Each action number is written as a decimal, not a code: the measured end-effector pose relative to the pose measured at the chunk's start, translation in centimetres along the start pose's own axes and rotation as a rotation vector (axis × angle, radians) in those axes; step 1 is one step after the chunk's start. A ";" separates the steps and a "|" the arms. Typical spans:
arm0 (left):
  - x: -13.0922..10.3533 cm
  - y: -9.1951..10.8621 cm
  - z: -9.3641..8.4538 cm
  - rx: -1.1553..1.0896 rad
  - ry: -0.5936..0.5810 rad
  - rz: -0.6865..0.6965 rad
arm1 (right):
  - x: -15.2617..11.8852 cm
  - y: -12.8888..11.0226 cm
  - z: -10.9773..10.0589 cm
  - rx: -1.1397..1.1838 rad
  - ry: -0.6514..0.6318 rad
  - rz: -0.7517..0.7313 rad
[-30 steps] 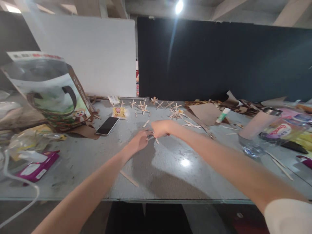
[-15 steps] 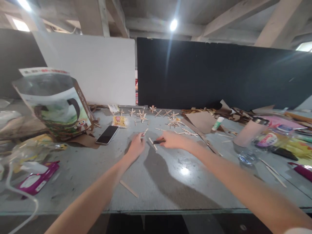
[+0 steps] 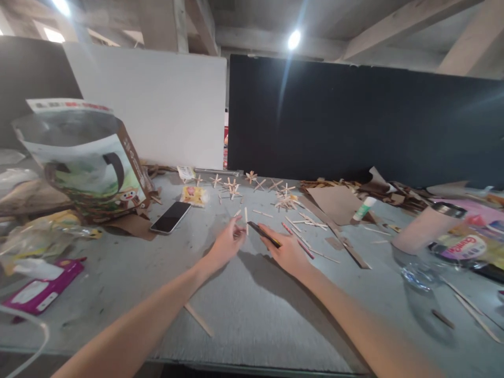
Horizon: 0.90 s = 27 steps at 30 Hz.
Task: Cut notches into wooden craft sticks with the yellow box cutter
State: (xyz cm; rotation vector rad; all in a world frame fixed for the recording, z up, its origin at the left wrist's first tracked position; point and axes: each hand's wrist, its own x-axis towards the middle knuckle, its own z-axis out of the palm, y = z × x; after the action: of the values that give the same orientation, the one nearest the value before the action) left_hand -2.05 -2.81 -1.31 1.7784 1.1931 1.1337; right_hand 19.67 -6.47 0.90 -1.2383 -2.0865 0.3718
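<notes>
My left hand (image 3: 225, 244) pinches a short wooden stick (image 3: 246, 219) that stands upright above the grey table (image 3: 252, 310). My right hand (image 3: 289, 251) holds a dark, slim cutter-like tool (image 3: 263, 234) whose tip points at the stick. Both hands meet near the middle of the table. Behind them lie several small star shapes made of crossed sticks (image 3: 252, 185) and loose sticks (image 3: 305, 223).
A black phone (image 3: 170, 217) lies left of my hands beside a large printed bag (image 3: 84, 163). A magenta packet (image 3: 37, 286) sits at the left edge. Cardboard scraps (image 3: 334, 202), a glue tube (image 3: 363, 208), a pink tumbler (image 3: 427, 227) and snack packets (image 3: 468, 244) crowd the right. One long stick (image 3: 199, 318) lies near the front edge.
My hands have drawn back toward me. The right hand now holds the dark tool out in the open, and the left hand has raised a stick upright.
</notes>
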 end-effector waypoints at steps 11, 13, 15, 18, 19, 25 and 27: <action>-0.8 1.9 0.5 -0.137 -0.011 0.025 | -0.8 -2.3 0.1 -0.098 -0.063 -0.011; -0.9 2.1 0.5 -0.142 -0.008 -0.006 | -1.0 -2.4 0.5 -0.132 -0.065 -0.019; -1.1 2.1 0.6 -0.158 0.002 -0.045 | -1.2 -2.6 1.3 -0.183 -0.057 -0.017; -1.1 2.1 0.8 -0.171 0.008 -0.077 | -1.3 -2.8 2.2 -0.251 -0.053 -0.014; -1.1 2.0 0.7 -0.163 0.006 -0.074 | -1.3 -2.8 2.4 -0.257 -0.053 -0.013; -1.1 1.9 0.6 -0.060 -0.023 -0.001 | -1.4 -3.2 1.5 -0.176 -0.036 0.023; -1.2 2.1 0.7 -0.112 -0.021 -0.006 | -1.5 -3.4 1.3 -0.148 -0.010 0.020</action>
State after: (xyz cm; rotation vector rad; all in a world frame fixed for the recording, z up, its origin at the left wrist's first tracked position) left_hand -1.00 -4.69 -0.03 1.6974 1.1006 1.1528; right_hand 17.05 -9.31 1.21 -1.3465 -2.1436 0.2361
